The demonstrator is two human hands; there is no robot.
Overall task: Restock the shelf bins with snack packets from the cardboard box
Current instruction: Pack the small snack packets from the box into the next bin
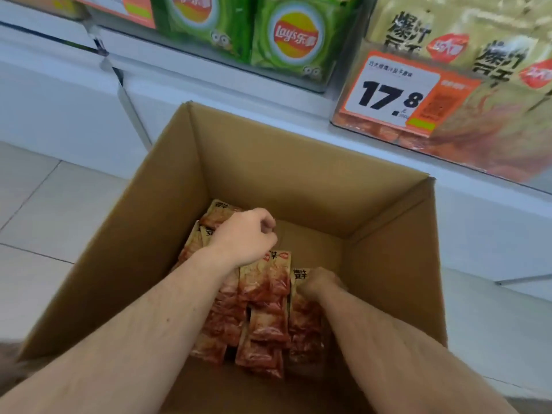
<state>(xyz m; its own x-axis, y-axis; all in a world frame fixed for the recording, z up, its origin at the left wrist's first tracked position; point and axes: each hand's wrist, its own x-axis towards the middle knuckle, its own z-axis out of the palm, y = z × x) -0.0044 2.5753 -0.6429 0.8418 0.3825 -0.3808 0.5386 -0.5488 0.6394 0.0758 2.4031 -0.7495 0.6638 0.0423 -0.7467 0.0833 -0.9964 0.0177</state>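
Both hands are down in the cardboard box (313,180): the left hand (243,234) and right hand (321,283) each curl onto snack packets (265,318) lying lengthwise toward the person, directly under each grip.

Both hands (243,234) (318,283) grasp snack packets (265,324) inside the cardboard box (298,162).

A shop, clearly a snack aisle – white shelf (209,82) with clear bins, green Lay's chip bags (294,40) standing in one, beige snack bags (466,55) in the next. On the bin front an orange and white price tag (397,94) printed 17.8 – below it, pale floor tiles (44,210)
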